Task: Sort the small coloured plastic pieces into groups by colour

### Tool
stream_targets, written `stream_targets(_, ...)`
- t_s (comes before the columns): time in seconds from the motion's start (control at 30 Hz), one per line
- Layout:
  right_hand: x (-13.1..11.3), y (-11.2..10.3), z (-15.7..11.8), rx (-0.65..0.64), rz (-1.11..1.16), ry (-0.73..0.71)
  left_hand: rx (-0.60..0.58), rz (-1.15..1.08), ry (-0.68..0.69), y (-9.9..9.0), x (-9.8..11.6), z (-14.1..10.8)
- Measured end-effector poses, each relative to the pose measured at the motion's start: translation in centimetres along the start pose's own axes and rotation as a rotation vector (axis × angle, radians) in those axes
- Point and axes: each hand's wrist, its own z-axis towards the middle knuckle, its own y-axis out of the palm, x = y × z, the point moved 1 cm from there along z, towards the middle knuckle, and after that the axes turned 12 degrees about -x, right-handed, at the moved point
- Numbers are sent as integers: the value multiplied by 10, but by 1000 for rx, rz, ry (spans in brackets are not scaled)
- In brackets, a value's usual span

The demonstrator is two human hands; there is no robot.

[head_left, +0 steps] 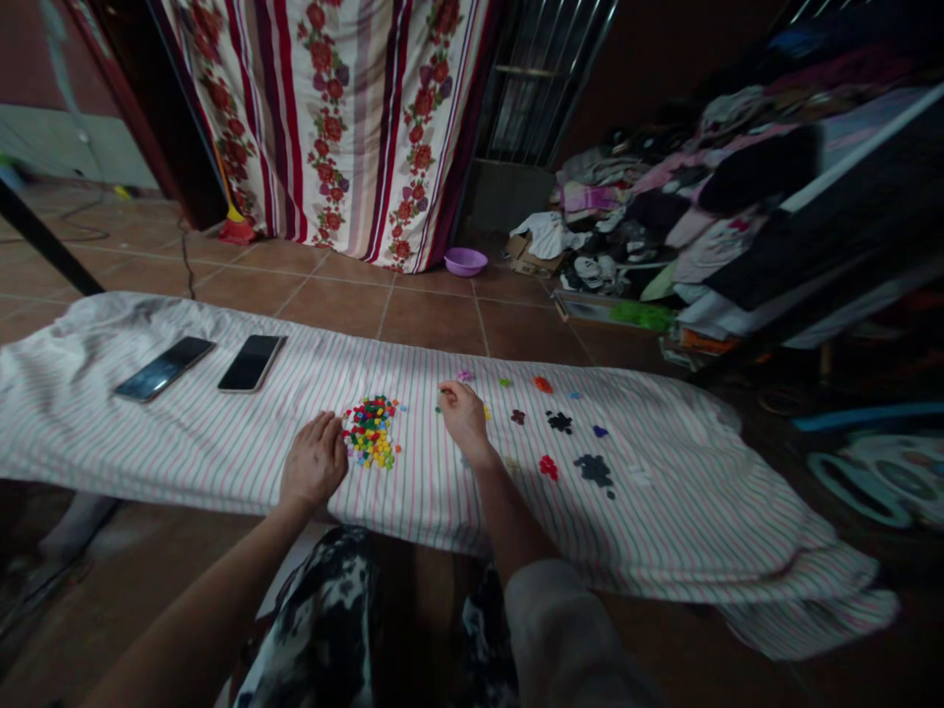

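A pile of small multicoloured beads lies on the striped cloth. My left hand rests palm down at the pile's left edge, fingers lying loosely on the cloth. Right of the pile, my right hand is closed in a pinch, with a tiny green bead at its fingertips. Beyond and beside it lie small single-colour groups: pink beads, orange beads, black beads, red beads, dark grey beads and white beads. My right hand partly hides some groups.
Two phones lie at the left, a dark phone and a second phone. Behind the covered surface are a tiled floor, a purple basin, a floral curtain and a broom. Heaped clothes fill the right back.
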Motion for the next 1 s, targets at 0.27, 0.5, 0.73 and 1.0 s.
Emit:
stream_targets(0.27, 15, -14, -11, -126, -101, 50, 8, -11, -6, 2, -1, -1)
stream_targets(0.5, 18, -14, -16, -234, -225, 111, -9, -39, -20, 4, -2, -1)
stream_targets(0.73, 19, -10, -15, -245, -262, 133, -5, -43, -10, 3, -2, -1)
stream_targets(1.0, 20, -15, -16, -265, -178, 187, -2, -18, -6, 1, -1, -1)
